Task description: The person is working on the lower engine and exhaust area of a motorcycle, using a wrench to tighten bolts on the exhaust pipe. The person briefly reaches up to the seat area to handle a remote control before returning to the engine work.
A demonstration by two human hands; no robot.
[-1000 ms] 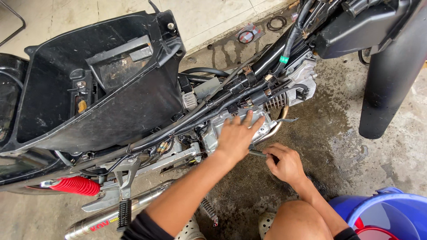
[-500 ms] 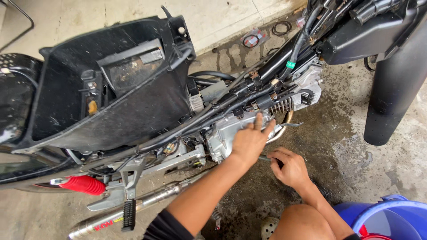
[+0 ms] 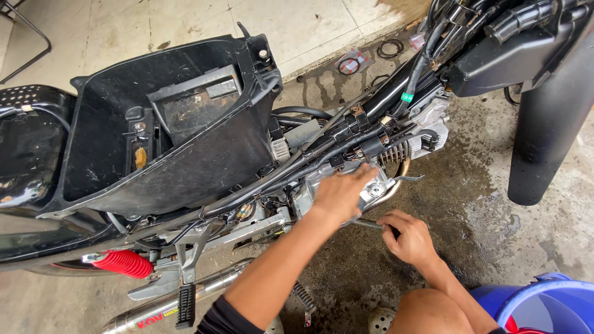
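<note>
Head view, left to right: a red spring (image 3: 124, 263) sits at 8 o'clock, with the exhaust pipe (image 3: 179, 302) below it toward 7. Above them the black underseat tub (image 3: 185, 161) fills the 10 o'clock area, tilted, its open tray facing you. At centre lies the silver engine case (image 3: 377, 188), under a run of black hoses (image 3: 346, 139). Your left hand (image 3: 340, 195) rests flat on that case, fingers spread, its grip open and holding nothing. Just beside it, toward 4 o'clock, your right hand (image 3: 405, 238) is closed around a thin metal tool (image 3: 368, 224), whose shaft points left toward the case's lower edge; you cannot tell whether its tip touches the case. Both hands hover over the wet concrete floor (image 3: 470, 216). Black rubber rings (image 3: 390, 48) lie on the floor at 1 o'clock. A black post (image 3: 547, 136) stands at 3 o'clock, and a blue bucket (image 3: 544, 303) sits at 5.
</note>
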